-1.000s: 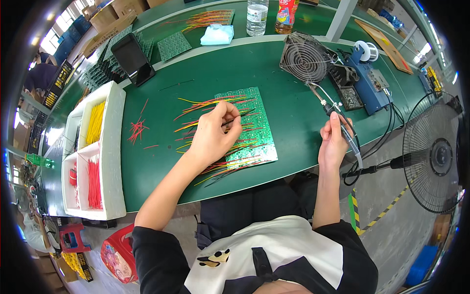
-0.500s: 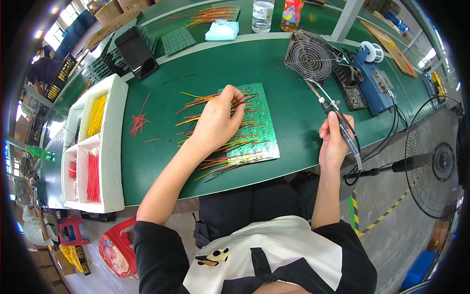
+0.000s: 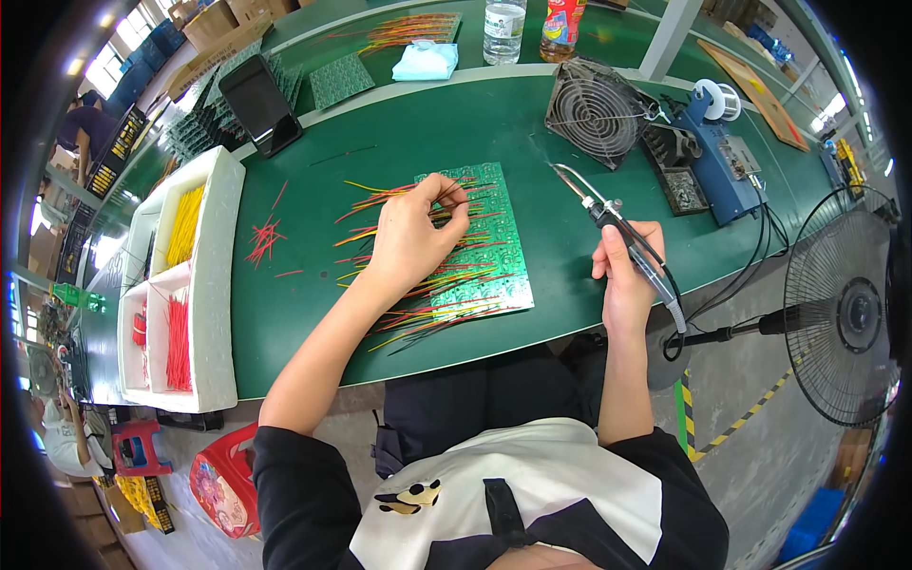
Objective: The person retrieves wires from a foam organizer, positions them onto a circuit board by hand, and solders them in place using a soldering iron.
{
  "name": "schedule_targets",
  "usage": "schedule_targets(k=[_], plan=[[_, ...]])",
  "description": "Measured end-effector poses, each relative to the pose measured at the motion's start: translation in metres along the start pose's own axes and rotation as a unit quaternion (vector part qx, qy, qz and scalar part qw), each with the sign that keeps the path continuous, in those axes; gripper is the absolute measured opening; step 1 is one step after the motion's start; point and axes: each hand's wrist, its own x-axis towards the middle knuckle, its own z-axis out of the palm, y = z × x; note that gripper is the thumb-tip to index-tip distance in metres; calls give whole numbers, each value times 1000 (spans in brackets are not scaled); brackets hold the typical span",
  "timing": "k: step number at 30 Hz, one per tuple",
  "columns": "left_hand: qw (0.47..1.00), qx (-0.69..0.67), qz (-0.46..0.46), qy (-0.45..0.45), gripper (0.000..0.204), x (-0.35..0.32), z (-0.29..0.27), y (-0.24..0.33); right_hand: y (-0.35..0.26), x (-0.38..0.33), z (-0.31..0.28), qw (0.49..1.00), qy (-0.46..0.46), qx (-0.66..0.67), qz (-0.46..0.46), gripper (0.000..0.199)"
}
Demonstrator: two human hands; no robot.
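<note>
A green circuit board panel (image 3: 513, 249) lies on the bench, with rows of red, yellow and black wires (image 3: 461, 277) sticking out past its left side. Over its upper part is my left hand (image 3: 418, 228), thumb and forefinger pinched together at a thin wire among those rows; the fingers partly hide it. My right hand (image 3: 629, 271), to the right of the board, is wrapped round a soldering iron (image 3: 622, 228) with a curved metal tube alongside its tip. The tip points up and left, apart from the board.
At left stands a white foam box (image 3: 218, 285) of yellow and red wires, beside loose red wire bits (image 3: 266, 239). A phone (image 3: 259, 104), stacked boards, a blue cloth (image 3: 426, 61) and bottles (image 3: 503, 33) sit behind. A small fan (image 3: 598, 109) and blue soldering machine (image 3: 727, 161) stand at right.
My right hand has brought the soldering iron left, so its tip is nearer the board. My left hand stays over the board's upper part, its fingers slightly shifted. The whole view has moved a little.
</note>
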Motion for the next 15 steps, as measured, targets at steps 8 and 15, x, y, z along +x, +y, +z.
schedule_targets(k=[8, 15], plan=[[994, 59, 92, 25, 13, 1, 8, -10, -1, -4, 8, 999, -15, -3, 37, 18], [995, 52, 85, 19, 8, 1, 12, -6, -5, -5, 8, 998, -27, -7, 53, 18]])
